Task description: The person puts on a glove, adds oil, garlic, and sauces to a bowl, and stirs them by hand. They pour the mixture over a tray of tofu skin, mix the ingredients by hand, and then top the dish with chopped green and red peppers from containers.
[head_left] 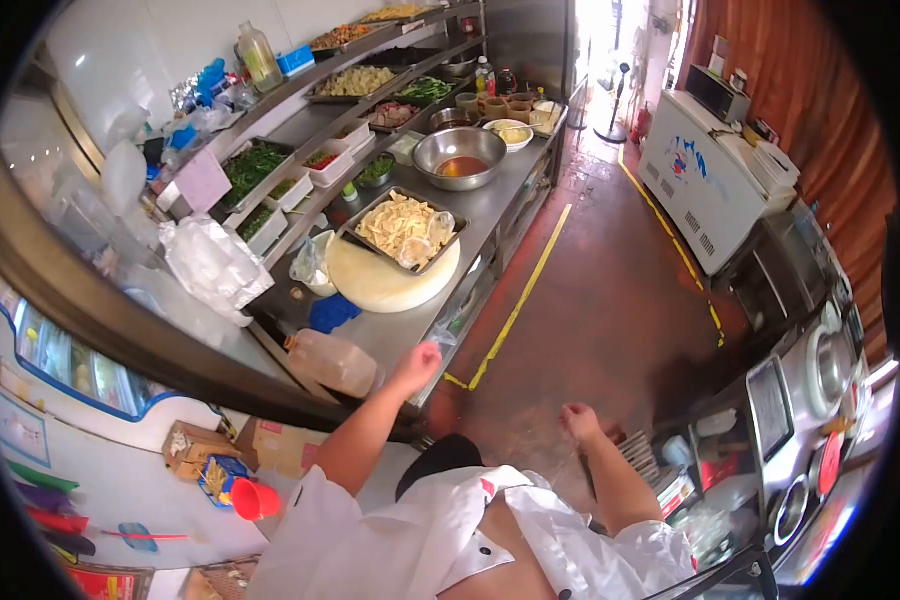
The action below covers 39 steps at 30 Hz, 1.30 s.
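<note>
Nr steel counter [385, 335], L hand [420, 362]

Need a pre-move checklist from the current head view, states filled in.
1. Right hand free: ok, nothing visible in it.
2. Left hand free: cannot tell, it looks curled and its inside is hidden.
3. Metal tray supported: ok, on the round cutting board.
4. Sliced food free of plastic: not ok, clear plastic lies on it.
5. Steel bowl upright: ok, with reddish-brown liquid inside.
6. Plastic jug upright: cannot tell from this angle.
</note>
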{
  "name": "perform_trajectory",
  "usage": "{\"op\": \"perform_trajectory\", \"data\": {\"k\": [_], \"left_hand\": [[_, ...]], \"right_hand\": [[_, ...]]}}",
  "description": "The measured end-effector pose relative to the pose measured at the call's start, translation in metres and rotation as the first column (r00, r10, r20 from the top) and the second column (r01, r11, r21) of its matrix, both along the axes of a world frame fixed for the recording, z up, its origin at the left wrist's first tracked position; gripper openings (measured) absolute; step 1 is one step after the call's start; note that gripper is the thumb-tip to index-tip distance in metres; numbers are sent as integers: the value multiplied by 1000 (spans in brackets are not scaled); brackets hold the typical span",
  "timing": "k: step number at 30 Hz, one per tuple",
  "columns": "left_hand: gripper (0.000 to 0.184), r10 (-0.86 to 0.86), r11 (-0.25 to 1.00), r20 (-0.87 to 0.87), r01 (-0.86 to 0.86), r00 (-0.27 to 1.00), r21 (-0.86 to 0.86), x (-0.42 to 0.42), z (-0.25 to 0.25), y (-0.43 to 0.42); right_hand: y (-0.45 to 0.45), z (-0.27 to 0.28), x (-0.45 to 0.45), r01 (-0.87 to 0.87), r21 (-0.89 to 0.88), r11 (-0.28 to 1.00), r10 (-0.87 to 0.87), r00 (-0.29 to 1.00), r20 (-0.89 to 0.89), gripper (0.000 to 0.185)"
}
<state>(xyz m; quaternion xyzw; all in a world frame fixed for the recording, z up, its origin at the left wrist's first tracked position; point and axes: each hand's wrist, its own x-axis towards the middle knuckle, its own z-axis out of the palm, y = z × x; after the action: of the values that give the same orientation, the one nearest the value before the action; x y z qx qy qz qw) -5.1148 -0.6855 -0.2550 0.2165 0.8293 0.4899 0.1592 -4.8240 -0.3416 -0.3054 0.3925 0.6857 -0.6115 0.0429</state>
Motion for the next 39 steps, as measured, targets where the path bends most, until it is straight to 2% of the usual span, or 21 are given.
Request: {"op": "perform_trajectory", "data": {"k": [5,7,8,10,11,12,13,14,15,17,19,21,25,26,27,28,29,31,32,33,39], "left_hand": [[43,228,962,-158,-197,961,191,-147,-8,73],[40,364,718,281,-460,888,523,-198,-17,106],[40,374,707,300,-480,877,519,-222,-8,115],[28,281,421,815,-828,507,370,-257,14,128],[28,293,396,829,-850,475,347,-271,8,126],[24,218,377,857,-850,467,367,-289,4,121],[24,145,355,878,-852,456,384,-302,0,118],[25,294,224,915,-951,276,214,-314,2,127],[25,310,210,915,-958,257,197,-321,5,126],[20,444,195,851,-958,279,212,-329,7,119],[19,508,170,818,-962,270,212,-334,-5,111],[24,834,164,477,-951,276,263,-334,-14,111],[30,859,222,457,-973,229,71,-317,16,117],[33,928,314,239,-945,285,-89,-314,17,123],[37,929,362,27,-891,369,-275,-308,16,127],[41,943,332,59,-932,327,-143,-305,-13,121],[41,955,295,50,-944,291,-146,-301,-8,123],[41,999,10,-44,-999,11,-39,-304,7,126],[39,992,-16,-125,-999,-10,-47,-303,26,127],[38,980,-36,-200,-997,-23,-63,-299,41,125],[31,953,84,-288,-996,91,-34,-320,54,64]], "right_hand": [[91,-4,-77,-108,137,985,113,993,-26,31],[130,-28,-79,-235,429,872,176,969,172,35],[145,-34,-78,-218,391,894,117,957,265,36],[178,-71,-46,-132,260,957,27,928,371,37],[209,-116,-14,-624,427,655,366,755,544,31],[238,-158,15,-831,546,105,458,528,715,25],[223,-108,-12,-957,280,78,474,283,834,26],[212,-64,-33,-999,-8,39,500,13,866,27],[249,-196,55,-925,310,219,479,379,792,28],[247,-131,-22,-821,100,562,489,428,760,28],[270,-125,-85,-742,61,668,492,502,711,29],[302,-130,-154,-682,44,730,508,585,633,29],[397,-152,-314,-285,-181,941,332,880,339,30],[424,-151,-364,-34,-320,947,161,910,381,30],[457,-154,-418,-47,-443,895,238,891,387,27],[467,-138,-484,-444,-156,882,465,773,431,19],[468,-128,-530,-343,-167,924,373,907,198,44],[466,-85,-633,-189,-214,958,219,968,126,31],[465,-59,-678,-424,-93,901,433,893,124,26],[466,-35,-712,-627,27,778,617,772,155,20],[413,0,-803,-708,83,701,712,701,-29,23]]}}
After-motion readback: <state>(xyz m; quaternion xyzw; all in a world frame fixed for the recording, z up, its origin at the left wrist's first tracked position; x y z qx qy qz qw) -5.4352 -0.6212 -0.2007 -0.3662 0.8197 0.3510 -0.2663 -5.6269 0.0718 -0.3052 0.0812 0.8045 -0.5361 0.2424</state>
